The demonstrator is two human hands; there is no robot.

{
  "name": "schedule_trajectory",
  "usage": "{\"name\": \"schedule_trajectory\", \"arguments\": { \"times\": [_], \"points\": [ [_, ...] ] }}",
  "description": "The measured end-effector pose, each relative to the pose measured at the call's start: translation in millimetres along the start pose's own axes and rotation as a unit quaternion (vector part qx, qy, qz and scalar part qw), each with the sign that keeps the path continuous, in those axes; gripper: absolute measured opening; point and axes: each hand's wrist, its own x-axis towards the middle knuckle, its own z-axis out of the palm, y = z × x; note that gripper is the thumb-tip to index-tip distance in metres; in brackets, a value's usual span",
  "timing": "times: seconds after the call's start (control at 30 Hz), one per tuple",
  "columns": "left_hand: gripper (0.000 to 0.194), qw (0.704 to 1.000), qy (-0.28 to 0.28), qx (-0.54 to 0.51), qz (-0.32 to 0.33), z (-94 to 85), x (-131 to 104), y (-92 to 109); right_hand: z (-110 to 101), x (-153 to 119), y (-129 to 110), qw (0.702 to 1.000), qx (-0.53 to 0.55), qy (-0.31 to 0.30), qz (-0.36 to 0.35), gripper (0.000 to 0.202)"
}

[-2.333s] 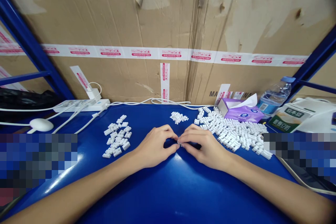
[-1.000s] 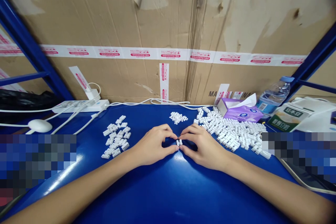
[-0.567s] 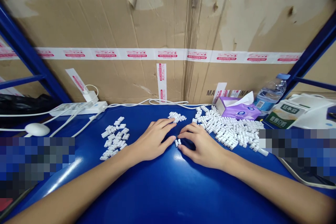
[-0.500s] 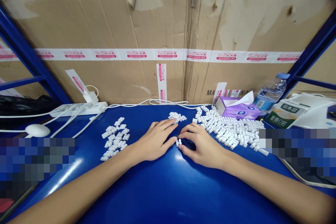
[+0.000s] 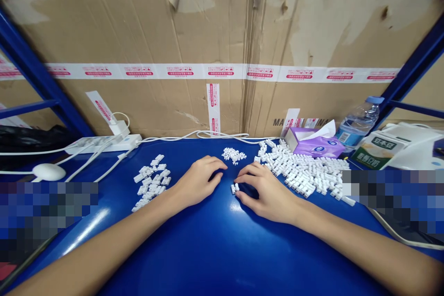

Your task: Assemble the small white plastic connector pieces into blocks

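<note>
My left hand [image 5: 203, 178] hovers over the blue table [image 5: 208, 249], thumb and fingers apart and nothing between them. Near its fingertips lies a small heap of tiny white pieces [image 5: 233, 154]. My right hand [image 5: 263, 189] rests with thumb and index finger around a small white connector [image 5: 235, 188] on the table; its other fingers are curved. A large pile of white connectors [image 5: 308, 173] spreads behind and to the right of my right hand. A smaller group of white connectors [image 5: 152, 180] lies to the left of my left hand.
A purple tissue box [image 5: 315, 143], a water bottle [image 5: 359, 122] and a carton [image 5: 378, 148] stand at the back right. At the back left are a white power strip [image 5: 104, 143] and cables. Cardboard [image 5: 156, 23] rises behind the table.
My left hand has drawn back to the left, away from the tiny pieces and the small connector, uncovering more of the heap. My right hand has hardly moved.
</note>
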Motion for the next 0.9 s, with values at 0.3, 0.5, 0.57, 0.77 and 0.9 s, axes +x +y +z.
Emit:
{"name": "schedule_trajectory", "arguments": {
  "times": [0.3,0.5,0.57,0.77,0.9],
  "points": [
    [0.017,0.995,0.049,-0.085,-0.009,-7.7,1.3,2.7,-1.8,-0.2,-0.9,1.000,0.003,-0.007,-0.001,0.017],
    [0.018,0.992,0.027,-0.123,-0.023,-11.4,0.3,15.3,-1.4,-0.1,-0.4,1.000,0.008,-0.009,-0.002,0.017],
    [0.017,0.989,-0.005,-0.141,-0.038,-11.7,-0.7,18.6,-1.4,-0.2,-0.1,1.000,0.008,-0.009,-0.003,0.017],
    [0.014,0.985,-0.042,-0.160,-0.044,-9.2,-2.9,24.5,-2.5,-0.2,-0.9,1.000,0.006,-0.012,-0.004,0.017],
    [0.012,0.986,-0.029,-0.158,-0.038,-7.7,-3.7,26.4,-3.2,0.1,-1.4,1.000,0.010,-0.013,-0.005,0.017]
  ]
}}
